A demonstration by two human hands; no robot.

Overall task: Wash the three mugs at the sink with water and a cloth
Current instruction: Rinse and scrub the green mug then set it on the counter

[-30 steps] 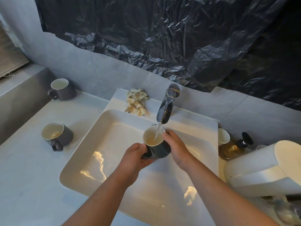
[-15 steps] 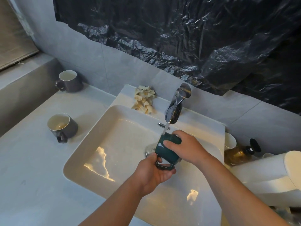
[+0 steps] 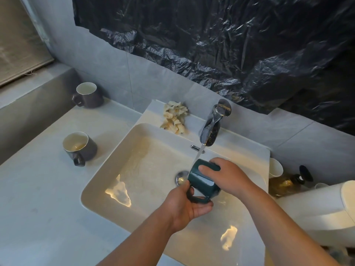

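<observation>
A dark green mug (image 3: 201, 182) is tipped over with its mouth facing away, held above the white sink (image 3: 107, 181) under the running tap (image 3: 213, 125). My left hand (image 3: 189, 205) grips its handle from below. Resting on the mug's upturned side, my right hand (image 3: 228, 174) holds its body. Water falls onto the mug's base edge. Two grey mugs stand on the counter to the left: one (image 3: 80, 147) nearer, with brown residue inside, one (image 3: 88, 95) by the wall. A crumpled cream cloth (image 3: 174, 118) lies on the sink's back rim.
The drain (image 3: 181, 177) shows just left of the mug. A white cup (image 3: 275, 167) and an amber pump bottle (image 3: 286, 184) stand right of the sink, next to a large white object (image 3: 317, 210). Black plastic sheeting (image 3: 230, 45) covers the wall.
The mug stood upright filling under the tap one second ago. It has since been tipped over, emptying it, and my right hand has shifted onto its upturned side.
</observation>
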